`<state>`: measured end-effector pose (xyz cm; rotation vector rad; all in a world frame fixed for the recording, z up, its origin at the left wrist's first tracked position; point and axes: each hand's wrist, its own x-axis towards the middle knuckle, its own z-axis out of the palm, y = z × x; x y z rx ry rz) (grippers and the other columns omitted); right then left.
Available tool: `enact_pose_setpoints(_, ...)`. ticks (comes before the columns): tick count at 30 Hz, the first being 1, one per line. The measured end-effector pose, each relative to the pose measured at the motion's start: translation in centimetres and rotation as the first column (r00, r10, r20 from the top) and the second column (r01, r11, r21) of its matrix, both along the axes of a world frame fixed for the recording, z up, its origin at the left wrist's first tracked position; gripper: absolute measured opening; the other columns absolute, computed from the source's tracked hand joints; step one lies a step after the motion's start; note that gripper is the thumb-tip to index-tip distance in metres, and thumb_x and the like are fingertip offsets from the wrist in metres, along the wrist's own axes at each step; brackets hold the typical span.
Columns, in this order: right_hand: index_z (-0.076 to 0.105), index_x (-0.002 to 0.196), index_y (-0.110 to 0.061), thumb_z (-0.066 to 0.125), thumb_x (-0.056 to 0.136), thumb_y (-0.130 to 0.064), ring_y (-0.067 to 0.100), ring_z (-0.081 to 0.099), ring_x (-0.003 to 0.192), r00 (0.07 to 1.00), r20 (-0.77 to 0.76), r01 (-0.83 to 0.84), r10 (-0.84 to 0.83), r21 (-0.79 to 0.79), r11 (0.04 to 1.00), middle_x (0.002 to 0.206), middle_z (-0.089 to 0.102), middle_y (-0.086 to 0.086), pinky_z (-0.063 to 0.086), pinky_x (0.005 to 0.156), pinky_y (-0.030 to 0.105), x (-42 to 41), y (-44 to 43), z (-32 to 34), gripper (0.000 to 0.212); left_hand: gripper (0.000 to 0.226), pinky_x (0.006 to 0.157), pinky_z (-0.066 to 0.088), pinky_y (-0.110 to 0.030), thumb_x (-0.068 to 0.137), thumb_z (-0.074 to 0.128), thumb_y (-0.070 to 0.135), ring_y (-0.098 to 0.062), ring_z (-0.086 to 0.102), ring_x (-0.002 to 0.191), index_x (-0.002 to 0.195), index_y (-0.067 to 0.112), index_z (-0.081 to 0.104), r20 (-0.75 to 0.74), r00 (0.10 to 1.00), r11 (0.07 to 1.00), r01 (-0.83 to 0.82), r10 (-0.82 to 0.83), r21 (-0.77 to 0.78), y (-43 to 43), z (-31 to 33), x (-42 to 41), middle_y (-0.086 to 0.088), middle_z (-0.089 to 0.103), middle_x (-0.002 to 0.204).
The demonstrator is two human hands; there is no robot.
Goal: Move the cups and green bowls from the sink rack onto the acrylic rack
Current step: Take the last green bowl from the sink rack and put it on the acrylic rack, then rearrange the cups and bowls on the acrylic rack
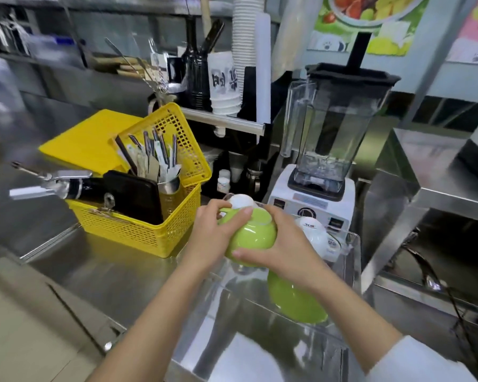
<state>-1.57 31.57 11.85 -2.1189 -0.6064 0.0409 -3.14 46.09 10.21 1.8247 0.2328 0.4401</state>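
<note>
Both hands hold one upturned green bowl [253, 238] over the clear acrylic rack [353, 252]. My left hand [218, 230] grips its left side with the thumb across the base. My right hand [284, 249] clasps its right side. A second green bowl [295, 301] lies upside down on the rack, just below my right wrist. A white cup [240, 201] shows behind the held bowl. Two more white cups [318, 235] rest on the rack to the right.
A yellow basket [149, 227] with cutlery and a black bottle stands on the steel counter to the left. A white blender [326, 150] stands right behind the rack. A steel shelf frame [398, 230] rises on the right. Paper cup stacks [246, 51] stand at the back.
</note>
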Motion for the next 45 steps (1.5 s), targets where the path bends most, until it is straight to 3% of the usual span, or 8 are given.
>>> enact_pose_setpoints(8, 0.028, 0.129, -0.021, 0.077, 0.055, -0.053, 0.018, 0.046, 0.114, 0.998, -0.014, -0.060, 0.058, -0.249, 0.967, 0.127, 0.037, 0.000, 0.041, 0.087, 0.032, 0.3, 0.6, -0.9, 0.094, 0.048, 0.072, 0.033, -0.019, 0.073, 0.062, 0.052, -0.001, 0.045, 0.093, 0.109, 0.022, 0.053, -0.032, 0.999, 0.996, 0.007, -0.004, 0.090, 0.6, -2.2, 0.0, -0.001, 0.043, 0.108)
enact_pose_setpoints(16, 0.028, 0.123, -0.017, 0.069, 0.057, -0.064, 0.030, 0.050, 0.112, 0.993, 0.072, -0.048, 0.097, -0.504, 0.862, 0.129, 0.038, 0.006, 0.042, 0.079, 0.040, 0.0, 1.3, -1.5, 0.090, 0.031, 0.095, 0.030, -0.039, 0.081, 0.058, 0.041, -0.026, 0.035, 0.119, 0.105, 0.024, 0.047, -0.166, 0.981, 0.976, -0.060, 0.095, 0.208, 0.3, -3.1, 0.0, -0.004, 0.043, 0.115)
enact_pose_setpoints(22, 0.031, 0.115, -0.015, 0.068, 0.059, -0.064, 0.031, 0.055, 0.105, 0.980, 0.117, -0.058, 0.158, -0.598, 0.800, 0.120, 0.046, 0.008, 0.035, 0.069, 0.040, 0.2, 1.4, -2.0, 0.083, 0.039, 0.114, 0.002, -0.049, 0.087, 0.046, 0.046, -0.026, 0.023, 0.132, 0.115, 0.018, 0.044, -0.267, 0.939, 0.908, -0.093, 0.216, 0.408, -0.4, -3.7, 0.0, -0.010, 0.044, 0.129)
enact_pose_setpoints(26, 0.030, 0.120, -0.016, 0.067, 0.059, -0.065, 0.031, 0.051, 0.110, 0.980, 0.128, -0.038, 0.153, -0.633, 0.773, 0.123, 0.046, 0.008, 0.036, 0.079, 0.043, 0.4, 1.3, -2.3, 0.087, 0.040, 0.114, -0.006, -0.043, 0.090, 0.037, 0.048, -0.023, 0.028, 0.132, 0.114, 0.016, 0.045, -0.294, 0.937, 0.877, -0.028, 0.191, 0.480, -0.4, -4.0, 0.4, -0.011, 0.048, 0.129)
enact_pose_setpoints(29, 0.031, 0.124, -0.015, 0.065, 0.061, -0.066, 0.029, 0.043, 0.119, 0.970, 0.179, -0.007, 0.164, -0.655, 0.755, 0.129, 0.045, 0.007, 0.032, 0.092, 0.046, 0.1, 1.0, -2.2, 0.088, 0.038, 0.114, 0.005, -0.043, 0.090, 0.040, 0.047, -0.026, 0.030, 0.128, 0.111, 0.016, 0.049, -0.258, 0.940, 0.855, -0.063, 0.225, 0.514, -0.6, -4.1, 0.4, -0.010, 0.049, 0.128)
enact_pose_setpoints(33, 0.028, 0.135, -0.020, 0.062, 0.070, -0.059, 0.020, 0.032, 0.130, 0.966, 0.214, -0.024, 0.144, -0.481, 0.876, 0.140, 0.038, 0.001, 0.023, 0.105, 0.042, -0.3, -0.8, -0.8, 0.083, 0.033, 0.105, 0.018, -0.039, 0.087, 0.053, 0.038, -0.025, 0.029, 0.126, 0.110, 0.014, 0.054, -0.076, 0.960, 0.855, -0.202, 0.269, 0.477, -1.1, -3.8, -0.6, -0.008, 0.047, 0.128)
enact_pose_setpoints(38, 0.042, 0.130, -0.031, 0.066, 0.072, -0.052, 0.015, 0.035, 0.128, 0.998, 0.060, 0.011, 0.002, -0.223, 0.975, 0.136, 0.044, -0.010, 0.027, 0.110, 0.037, -1.0, -6.4, 0.3, 0.066, 0.035, 0.096, 0.035, -0.042, 0.083, 0.057, 0.033, -0.023, 0.047, 0.107, 0.110, 0.010, 0.056, 0.164, 0.982, 0.890, -0.154, 0.090, 0.430, -2.3, -2.2, -2.2, -0.002, 0.054, 0.118)
enact_pose_setpoints(45, 0.046, 0.129, -0.027, 0.076, 0.065, -0.043, 0.008, 0.037, 0.127, 1.000, -0.010, -0.028, 0.027, -0.379, 0.925, 0.135, 0.047, -0.011, 0.020, 0.113, 0.037, -2.1, -11.7, -0.5, 0.073, 0.046, 0.102, 0.025, -0.023, 0.078, 0.050, 0.048, -0.007, 0.045, 0.118, 0.112, 0.019, 0.061, 0.157, 0.914, 0.765, 0.208, -0.373, 0.609, -5.4, -1.4, -2.6, 0.013, 0.054, 0.119)
